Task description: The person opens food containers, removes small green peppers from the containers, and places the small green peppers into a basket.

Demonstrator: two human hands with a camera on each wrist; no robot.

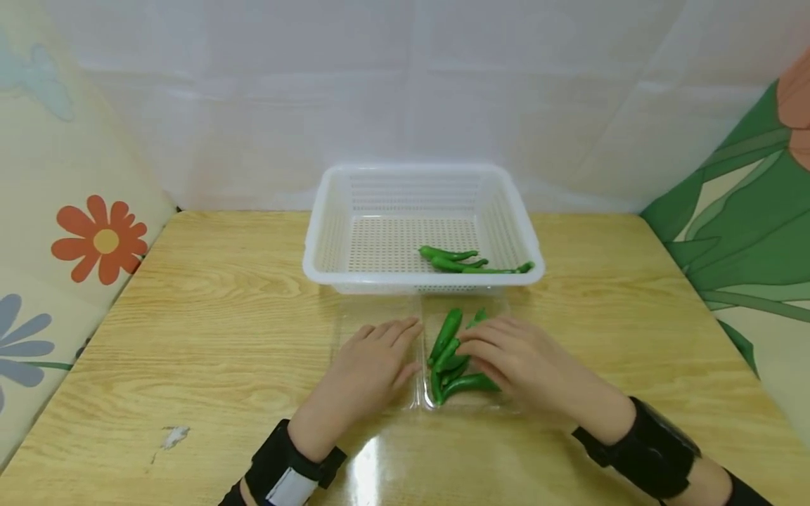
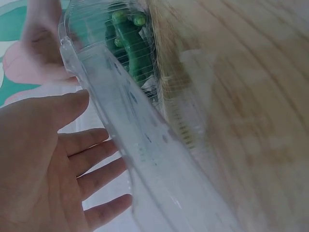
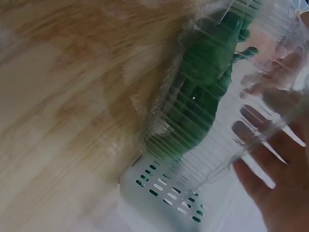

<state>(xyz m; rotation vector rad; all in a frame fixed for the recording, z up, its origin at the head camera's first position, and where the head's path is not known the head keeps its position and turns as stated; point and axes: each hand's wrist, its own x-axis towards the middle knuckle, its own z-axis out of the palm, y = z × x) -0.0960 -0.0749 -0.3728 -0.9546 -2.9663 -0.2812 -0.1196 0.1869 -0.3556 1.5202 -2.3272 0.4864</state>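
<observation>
I have a loose pile of green peppers (image 1: 448, 329) in the right half of a clear plastic box (image 1: 418, 397), which sits spread on the table (image 1: 221, 337) just near of the white basket (image 1: 380, 278). A few more peppers (image 1: 448, 254) lie inside the basket, toward its near right corner.

I expect each pepper to be light, firm enough for a gentle pinch but easily bruised or snapped if squeezed hard. The glossy skins look slippery, so I would take one across the thick middle rather than by the thin stem. The box seems thin and springy; I would hold it by its rim, since the walls would probably buckle under a firm push.

The left hand (image 1: 375, 360) is over the box's left half, its fingers extended and slightly apart; on the left wrist view they reach the clear wall, though I can't tell how firmly they touch. The right hand (image 1: 514, 355) is over the peppers, fingers bent a little in the head view and spread apart on the right wrist view. I see nothing clamped in them; whether the fingertips brush a pepper, I can't tell.
</observation>
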